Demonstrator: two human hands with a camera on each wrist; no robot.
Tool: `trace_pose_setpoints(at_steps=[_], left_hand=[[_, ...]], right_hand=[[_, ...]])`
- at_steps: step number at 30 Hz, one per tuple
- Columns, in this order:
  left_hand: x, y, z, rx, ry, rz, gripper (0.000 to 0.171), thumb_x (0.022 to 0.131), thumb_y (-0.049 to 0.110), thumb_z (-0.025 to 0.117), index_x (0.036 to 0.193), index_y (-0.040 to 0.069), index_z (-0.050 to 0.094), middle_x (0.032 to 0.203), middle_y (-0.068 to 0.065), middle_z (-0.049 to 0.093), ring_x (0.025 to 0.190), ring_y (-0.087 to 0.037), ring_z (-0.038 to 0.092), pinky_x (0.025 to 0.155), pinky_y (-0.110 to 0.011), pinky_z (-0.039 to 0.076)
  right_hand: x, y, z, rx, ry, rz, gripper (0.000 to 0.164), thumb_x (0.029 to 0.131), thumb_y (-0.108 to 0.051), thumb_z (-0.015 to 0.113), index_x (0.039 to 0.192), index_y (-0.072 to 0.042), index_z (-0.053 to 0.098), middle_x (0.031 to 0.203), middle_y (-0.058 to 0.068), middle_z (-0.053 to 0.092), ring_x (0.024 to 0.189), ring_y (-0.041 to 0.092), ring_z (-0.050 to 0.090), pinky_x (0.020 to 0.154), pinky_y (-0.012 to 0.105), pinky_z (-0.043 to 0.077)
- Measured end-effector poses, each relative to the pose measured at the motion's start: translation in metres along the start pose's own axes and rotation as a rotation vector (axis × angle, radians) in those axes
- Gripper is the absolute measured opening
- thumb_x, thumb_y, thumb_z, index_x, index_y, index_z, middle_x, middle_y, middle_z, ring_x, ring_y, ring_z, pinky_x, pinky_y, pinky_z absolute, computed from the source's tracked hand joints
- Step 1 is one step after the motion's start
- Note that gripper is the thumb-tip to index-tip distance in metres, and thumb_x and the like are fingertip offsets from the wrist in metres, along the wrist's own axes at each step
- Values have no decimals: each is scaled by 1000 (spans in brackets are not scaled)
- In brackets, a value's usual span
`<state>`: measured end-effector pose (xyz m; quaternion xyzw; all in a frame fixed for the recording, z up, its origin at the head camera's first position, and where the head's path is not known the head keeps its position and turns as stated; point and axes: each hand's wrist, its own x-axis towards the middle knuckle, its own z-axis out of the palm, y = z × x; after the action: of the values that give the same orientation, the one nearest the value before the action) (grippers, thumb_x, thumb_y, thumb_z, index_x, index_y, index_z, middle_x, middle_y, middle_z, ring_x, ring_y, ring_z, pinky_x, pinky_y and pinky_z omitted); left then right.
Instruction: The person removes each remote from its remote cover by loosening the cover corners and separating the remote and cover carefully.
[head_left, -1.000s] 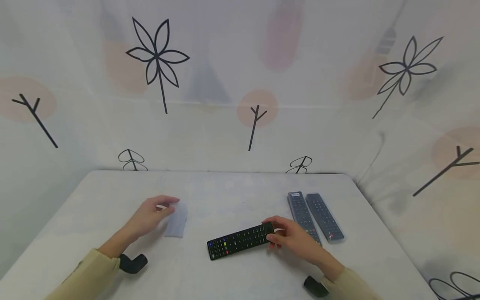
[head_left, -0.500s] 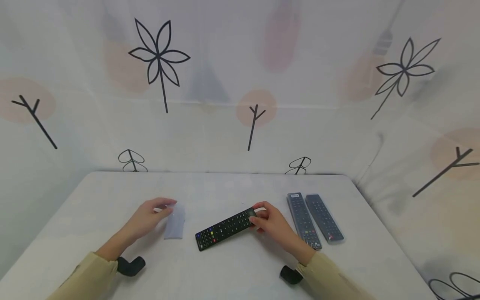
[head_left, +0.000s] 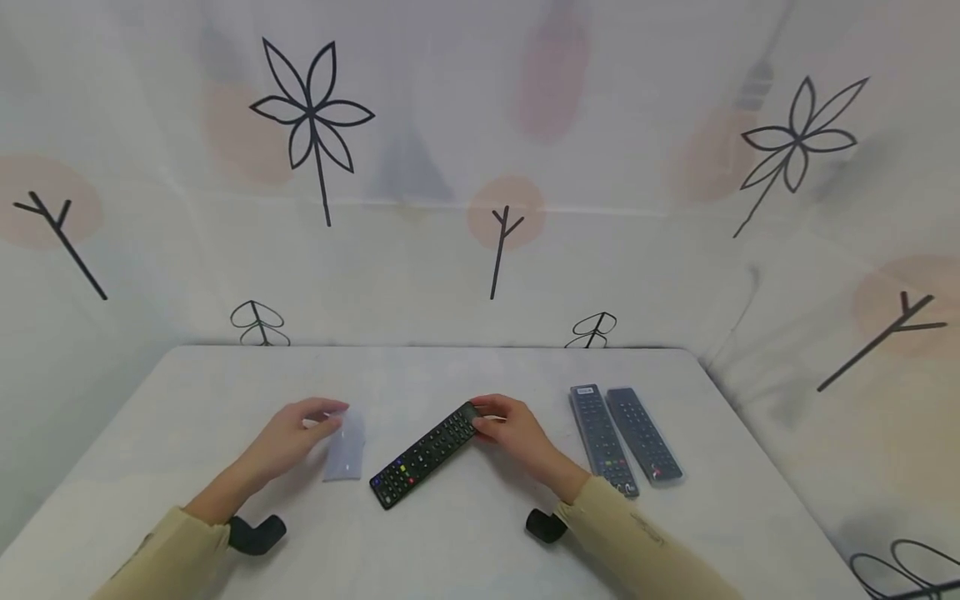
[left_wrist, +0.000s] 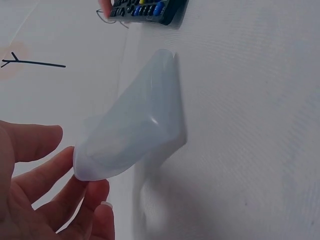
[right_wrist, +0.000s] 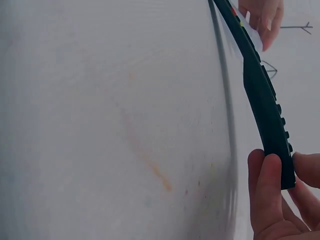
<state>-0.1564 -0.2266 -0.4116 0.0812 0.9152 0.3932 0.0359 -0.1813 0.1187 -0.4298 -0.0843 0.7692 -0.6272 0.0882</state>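
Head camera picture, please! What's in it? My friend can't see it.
A person's right hand holds a black remote by one end at a white table, while the left hand touches a pale plastic cover. To the right, two more remotes lie side by side; behind is a pale backdrop with plant drawings.

Up and well back from the black remote (head_left: 423, 454), the head view looks forward and down on the desk (head_left: 420, 554) — closer in, the wrist views face it from left and right, both catching that remote.
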Motion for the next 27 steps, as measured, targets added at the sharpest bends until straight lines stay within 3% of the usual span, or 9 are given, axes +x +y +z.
trace_pose_setpoints(at_steps=[8, 14, 21, 27], left_hand=[[1, 3, -1, 9, -10, -16, 35, 101, 26, 59, 132, 9, 62, 129, -12, 61, 114, -31, 55, 89, -49, 49], [0, 4, -1, 5, -20, -27, 36, 101, 27, 59, 132, 8, 62, 129, -13, 61, 115, -33, 55, 89, -50, 48], [1, 4, -1, -7, -37, -10, 38, 101, 29, 58, 132, 8, 61, 129, -14, 61, 115, -33, 55, 89, -51, 48], [3, 2, -1, 7, -36, 1, 37, 101, 28, 58, 132, 8, 61, 130, -14, 61, 115, -33, 56, 89, -51, 48]], right_hand=[[9, 3, 14, -84, -15, -23, 41, 89, 1, 66, 130, 2, 62, 135, 22, 58, 106, 23, 66, 87, 34, 53], [18, 0, 26, -125, -43, -30, 40, 89, 0, 69, 129, 0, 64, 134, 20, 60, 109, 24, 66, 89, 35, 51], [27, -5, 41, -218, -89, -31, 36, 89, -1, 70, 125, -5, 68, 128, 14, 64, 102, 18, 65, 69, 26, 51], [35, -10, 53, -246, -71, -14, 29, 87, -2, 74, 115, -9, 74, 117, 7, 70, 92, 13, 66, 63, 25, 52]])
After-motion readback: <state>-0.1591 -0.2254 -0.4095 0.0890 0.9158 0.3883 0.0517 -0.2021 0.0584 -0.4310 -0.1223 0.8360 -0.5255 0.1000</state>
